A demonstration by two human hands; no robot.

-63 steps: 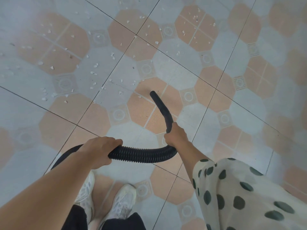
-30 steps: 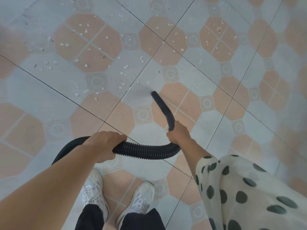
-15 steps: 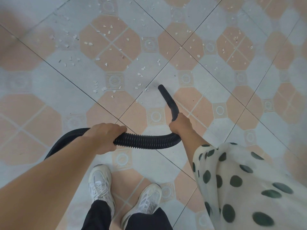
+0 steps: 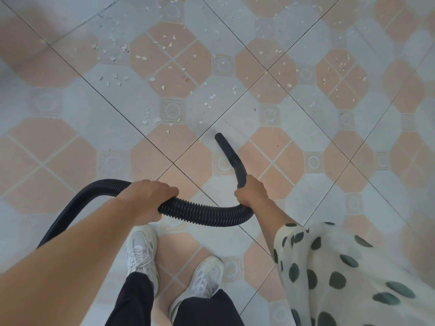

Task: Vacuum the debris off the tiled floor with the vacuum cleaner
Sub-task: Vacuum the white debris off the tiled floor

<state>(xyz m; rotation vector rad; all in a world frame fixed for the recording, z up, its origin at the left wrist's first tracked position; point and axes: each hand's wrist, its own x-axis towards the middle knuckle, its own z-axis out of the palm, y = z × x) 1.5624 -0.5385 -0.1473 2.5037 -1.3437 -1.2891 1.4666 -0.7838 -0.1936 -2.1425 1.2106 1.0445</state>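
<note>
Right hand (image 4: 251, 190) of the person was closed around the black nozzle (image 4: 229, 154) at its lower end, where the rigid tube joined the ribbed hose (image 4: 207, 214); the left hand (image 4: 146, 198) was wrapped over the hose further back. From there the hose ran off to the lower left, toward a vacuum body that was out of view. The nozzle tip sat low over the tiled floor (image 4: 70, 114), just at the near edge of the debris (image 4: 141, 58); whether it touched the tiles could not be told. Judged from this, the task was somewhere in its early or middle part. The tiles around the tip and back toward the white shoes (image 4: 142, 248) looked free of fragments, while many small white chips lay ahead, thickest on the upper left, with a thinner scatter reaching to the upper right. What remained, it seemed, was to bring the tip forward and across both patches, so most of the visible debris was not yet collected
</note>
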